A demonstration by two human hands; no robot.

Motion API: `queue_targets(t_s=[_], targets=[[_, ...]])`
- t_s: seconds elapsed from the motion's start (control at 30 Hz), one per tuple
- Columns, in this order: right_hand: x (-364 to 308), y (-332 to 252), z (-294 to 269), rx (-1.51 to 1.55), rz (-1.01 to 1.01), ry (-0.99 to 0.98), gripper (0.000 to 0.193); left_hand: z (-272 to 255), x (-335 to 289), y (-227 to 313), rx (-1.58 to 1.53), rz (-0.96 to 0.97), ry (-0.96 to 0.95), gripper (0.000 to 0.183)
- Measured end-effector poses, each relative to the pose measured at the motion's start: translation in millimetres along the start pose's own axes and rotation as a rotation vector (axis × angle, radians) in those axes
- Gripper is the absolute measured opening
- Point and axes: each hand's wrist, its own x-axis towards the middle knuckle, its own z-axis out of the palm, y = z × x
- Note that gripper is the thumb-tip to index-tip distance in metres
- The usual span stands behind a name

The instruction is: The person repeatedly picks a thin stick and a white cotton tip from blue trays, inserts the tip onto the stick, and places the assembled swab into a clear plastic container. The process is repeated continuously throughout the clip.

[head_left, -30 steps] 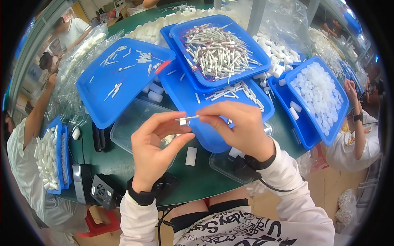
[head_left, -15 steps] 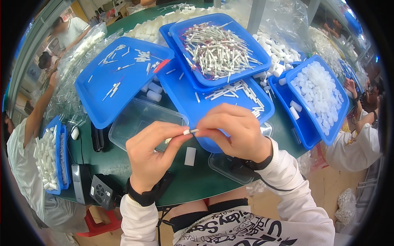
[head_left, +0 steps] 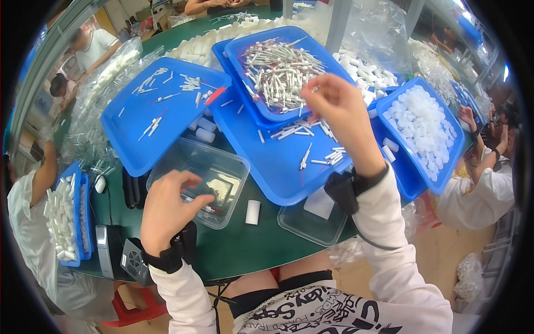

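Observation:
My left hand (head_left: 167, 209) is open, thumb and fingers apart, over the near side of a clear plastic container (head_left: 236, 192) with a few small thin pieces inside. My right hand (head_left: 339, 106) reaches over the right edge of a blue tray (head_left: 342, 50) heaped with thin white sticks (head_left: 283, 72). Its thumb and fingertips come together, but I cannot make out what is between them. Below that wrist, a larger blue tray (head_left: 278, 186) holds scattered white sticks. A white cylinder (head_left: 252, 212) stands or lies on the green table between my forearms.
Another blue tray (head_left: 130, 131) with a few sticks tilts at left. White discs fill a blue tray (head_left: 451, 149) at right. A second clear container (head_left: 311, 234) lies near the front edge. Black devices (head_left: 135, 260) and a tray of white tubes (head_left: 61, 222) are at left. Other people sit around.
My hands were together, pinching a small white-tipped stick. They have parted: the left moved left and opened, the right went up to the heaped tray. The stick no longer shows between them.

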Motion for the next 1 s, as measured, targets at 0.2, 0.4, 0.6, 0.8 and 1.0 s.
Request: queue_targets(t_s=[0.2,0.4,0.6,0.8,1.0], targets=[[26,35,-1,-0.307,-0.228,0.166,0.030,10,11,24,0.113,-0.100,-0.308,0.037],[-25,14,-25,-0.679,-0.056,-0.533,0.022,21,14,10,0.061,-0.075,-0.339,0.024],[-20,14,-11,-0.993,-0.215,-0.605,0.008,24,17,9,-0.095,-0.064,-0.333,0.016],[1,15,1,-0.818,-0.149,-0.513,0.012,34,12,-16,-0.038,0.031,-0.094,0.016],[58,15,1,-0.628,-0.316,-0.030,0.023,32,19,-4,0.006,0.130,0.035,0.015]])
